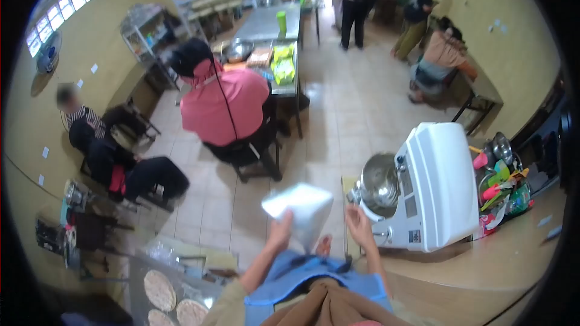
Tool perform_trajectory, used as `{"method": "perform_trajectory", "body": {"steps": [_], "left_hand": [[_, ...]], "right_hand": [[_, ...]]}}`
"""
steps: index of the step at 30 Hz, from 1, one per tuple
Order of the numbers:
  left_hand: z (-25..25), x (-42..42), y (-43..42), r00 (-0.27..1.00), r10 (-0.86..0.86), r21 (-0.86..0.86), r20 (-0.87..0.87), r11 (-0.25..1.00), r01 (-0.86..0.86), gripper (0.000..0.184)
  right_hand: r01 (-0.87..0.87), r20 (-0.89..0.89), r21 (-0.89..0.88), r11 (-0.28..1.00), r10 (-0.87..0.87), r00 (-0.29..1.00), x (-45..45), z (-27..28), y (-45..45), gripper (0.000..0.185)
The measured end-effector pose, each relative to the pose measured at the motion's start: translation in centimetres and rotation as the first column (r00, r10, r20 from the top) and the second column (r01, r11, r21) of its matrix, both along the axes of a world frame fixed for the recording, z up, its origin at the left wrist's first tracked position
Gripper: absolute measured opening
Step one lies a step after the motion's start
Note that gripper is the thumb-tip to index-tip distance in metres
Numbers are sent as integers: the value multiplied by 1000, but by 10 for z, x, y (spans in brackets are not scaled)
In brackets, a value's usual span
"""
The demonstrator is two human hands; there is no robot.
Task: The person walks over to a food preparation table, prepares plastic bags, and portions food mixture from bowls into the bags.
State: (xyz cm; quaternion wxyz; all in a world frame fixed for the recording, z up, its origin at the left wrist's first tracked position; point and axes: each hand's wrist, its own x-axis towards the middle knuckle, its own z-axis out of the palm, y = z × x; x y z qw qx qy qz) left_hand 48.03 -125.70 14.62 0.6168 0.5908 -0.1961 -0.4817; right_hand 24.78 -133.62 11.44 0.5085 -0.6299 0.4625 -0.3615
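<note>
My left hand (280, 231) is closed on a whitish plastic bag (299, 205), held up in front of my blue apron (320, 278). The bag tapers downward, is blurred, and its contents cannot be made out. Apart from the bag, my right hand (359, 224) is raised with loosely bent fingers, and nothing shows in it. Close beside that hand stands a white stand mixer (438, 187) with a steel mixing bowl (380, 184).
Round flat pieces of dough (160, 290) lie on a metal table (138, 278) at lower left. Coloured utensils (501, 184) crowd the counter beyond the mixer. A person in pink (226, 108) sits ahead at a steel table (266, 26). Others sit at left and stand farther back.
</note>
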Motion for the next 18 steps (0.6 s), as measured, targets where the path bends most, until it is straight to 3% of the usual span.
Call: {"method": "perform_trajectory", "body": {"steps": [1, 3, 5, 8, 11, 12, 14, 15, 17, 18], "left_hand": [[1, 4, -19, 999, 11, -3, -37, 1000, -11, 43], [23, 13, -52, 986, -60, -98, -158, 994, 45, 45], [62, 13, -85, 932, -71, -144, -356, 989, 21, 47], [72, 36, -154, 823, -165, -263, -543, 965, 20, 49], [80, 52, -208, 673, -197, -292, -713, 956, -29, 51], [85, 56, -227, 697, -217, -333, -684, 942, -33, 54], [84, 74, -266, 611, -297, -356, -734, 934, 25, 55], [84, 82, -285, 562, -328, -368, -759, 929, 45, 56], [87, 98, -320, 584, -337, -325, -739, 937, 130, 58], [90, 107, -342, 601, -355, -316, -716, 933, 173, 58]], "right_hand": [[-33, -98, -68, 997, 26, 995, 10, 20, -23, 29], [-62, 3, -80, 995, 63, 998, 23, 30, -62, 42], [-50, 8, -94, 994, 51, 999, 38, 49, -95, 42], [-173, 84, -73, 982, 179, 980, 62, 79, -159, 38], [-188, 234, 113, 976, 157, 959, 80, 68, -207, 33], [-154, 221, 105, 982, 128, 967, 87, 64, -223, 31], [-84, 190, 97, 992, 65, 980, 105, 68, -251, 28], [4, 186, 101, 995, -23, 982, 114, 74, -262, 27], [181, 194, 100, 978, -198, 961, 145, 111, -281, 27], [225, 87, -97, 969, -217, 972, 154, 115, -297, 26]]}}
